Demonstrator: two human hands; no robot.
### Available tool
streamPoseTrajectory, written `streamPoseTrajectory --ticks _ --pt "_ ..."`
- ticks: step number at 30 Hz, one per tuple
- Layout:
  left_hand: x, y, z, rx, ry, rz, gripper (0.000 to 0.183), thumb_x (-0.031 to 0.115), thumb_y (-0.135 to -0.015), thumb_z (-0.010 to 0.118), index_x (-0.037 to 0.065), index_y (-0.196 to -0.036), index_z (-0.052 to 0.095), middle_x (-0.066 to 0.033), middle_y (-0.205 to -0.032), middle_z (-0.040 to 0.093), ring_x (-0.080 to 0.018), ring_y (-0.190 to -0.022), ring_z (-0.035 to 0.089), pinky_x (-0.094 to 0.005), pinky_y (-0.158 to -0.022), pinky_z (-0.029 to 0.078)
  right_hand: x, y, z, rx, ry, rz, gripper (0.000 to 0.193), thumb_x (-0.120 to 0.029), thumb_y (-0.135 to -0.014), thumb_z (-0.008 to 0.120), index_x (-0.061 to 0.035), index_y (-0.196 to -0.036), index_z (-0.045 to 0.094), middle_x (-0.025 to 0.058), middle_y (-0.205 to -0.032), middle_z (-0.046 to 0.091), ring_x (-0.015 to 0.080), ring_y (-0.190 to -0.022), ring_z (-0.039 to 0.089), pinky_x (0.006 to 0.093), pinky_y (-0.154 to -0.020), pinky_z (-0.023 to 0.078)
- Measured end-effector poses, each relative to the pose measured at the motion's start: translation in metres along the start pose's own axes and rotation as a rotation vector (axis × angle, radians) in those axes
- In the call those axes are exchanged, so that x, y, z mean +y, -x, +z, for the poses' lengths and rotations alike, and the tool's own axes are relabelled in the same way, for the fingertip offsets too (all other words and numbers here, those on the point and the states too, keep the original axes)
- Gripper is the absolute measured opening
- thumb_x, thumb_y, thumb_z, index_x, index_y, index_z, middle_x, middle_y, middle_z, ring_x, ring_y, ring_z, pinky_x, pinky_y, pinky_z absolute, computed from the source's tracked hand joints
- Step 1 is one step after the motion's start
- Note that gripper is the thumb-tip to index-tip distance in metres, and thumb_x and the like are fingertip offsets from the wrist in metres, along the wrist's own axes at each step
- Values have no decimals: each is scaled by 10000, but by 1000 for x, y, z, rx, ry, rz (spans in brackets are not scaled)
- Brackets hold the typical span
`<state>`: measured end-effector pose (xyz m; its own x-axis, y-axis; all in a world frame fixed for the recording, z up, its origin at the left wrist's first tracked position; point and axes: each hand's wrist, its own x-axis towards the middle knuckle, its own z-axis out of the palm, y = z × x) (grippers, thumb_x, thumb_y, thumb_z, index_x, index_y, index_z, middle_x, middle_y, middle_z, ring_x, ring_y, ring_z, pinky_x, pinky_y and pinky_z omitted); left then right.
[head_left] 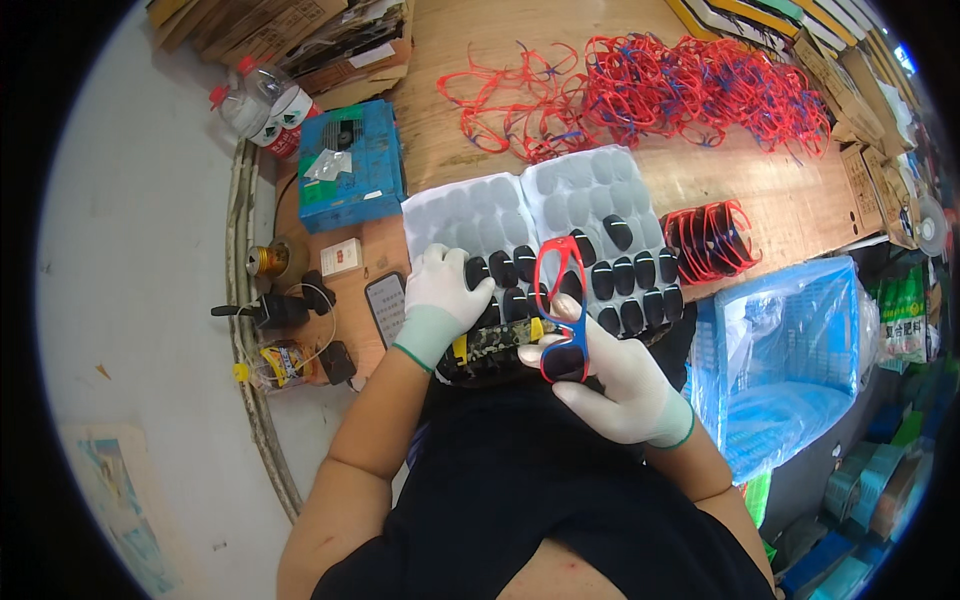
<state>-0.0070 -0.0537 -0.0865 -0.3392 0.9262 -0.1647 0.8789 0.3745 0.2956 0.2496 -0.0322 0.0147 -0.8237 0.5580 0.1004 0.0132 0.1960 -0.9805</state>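
My right hand (632, 385), in a white glove with a green cuff, grips a red and blue sunglasses frame (574, 318) held upright. A dark lens (566, 362) fills its lower rim; through the upper rim the things behind show. My left hand (440, 290), gloved alike, rests at the left side of a pale moulded lens tray (470, 215). Its thumb and forefinger close around a dark lens (477, 272) there. Several dark lenses (625, 275) lie in rows in the tray's nearer pockets. A camouflage-patterned pad with yellow strips (495, 343) lies before me, partly behind my right hand.
Red and blue frames lie in a big tangled pile (690, 90) at the back. A row of glasses with dark lenses (715, 240) stands right of the tray. Left are a blue box (350, 165), phone (385, 305) and bottles (260, 105). A plastic-lined blue crate (785, 350) is at right.
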Motion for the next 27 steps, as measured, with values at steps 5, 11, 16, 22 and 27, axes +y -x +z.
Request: streamPoseTrajectory --ticks 5,11,16,22,27 --pt "1 -3 -3 26 105 -33 441 351 -791 759 35 -1063 616 -149 -1089 619 -329 -1027 625 -426 -912 513 9 -2 10 -37 -165 12 731 151 -848 531 33 -1515 258 141 -1299 648 216 -1022 691 310 -939 526" --pt "15 25 -29 -159 1019 23 289 159 -868 740 47 -1053 549 -70 -882 621 -151 -690 593 -289 -636 492 24 5 12 281 -242 26 405 122 -881 486 16 -1270 452 120 -1038 688 164 -894 677 309 -843 545" --pt "34 54 -37 -437 1728 122 253 95 -905 723 75 -1057 522 -43 -876 603 -86 -650 523 -230 -565 421 7 -11 14 185 75 151 293 6 -892 634 10 -1175 559 101 -892 694 171 -845 707 292 -786 543" --pt "37 61 -41 -437 1768 169 215 115 -936 693 60 -1069 533 -70 -926 635 -95 -689 558 -231 -579 448 13 -9 13 198 -2 129 203 -72 -908 691 11 -1077 617 100 -867 710 111 -762 684 269 -697 533" --pt "39 61 -40 -645 2073 112 204 154 -975 644 36 -1130 583 -84 -934 656 -106 -682 586 -232 -586 472 2 -8 6 67 -52 140 130 -76 -938 623 1 -1039 649 77 -790 701 131 -716 692 269 -665 540"
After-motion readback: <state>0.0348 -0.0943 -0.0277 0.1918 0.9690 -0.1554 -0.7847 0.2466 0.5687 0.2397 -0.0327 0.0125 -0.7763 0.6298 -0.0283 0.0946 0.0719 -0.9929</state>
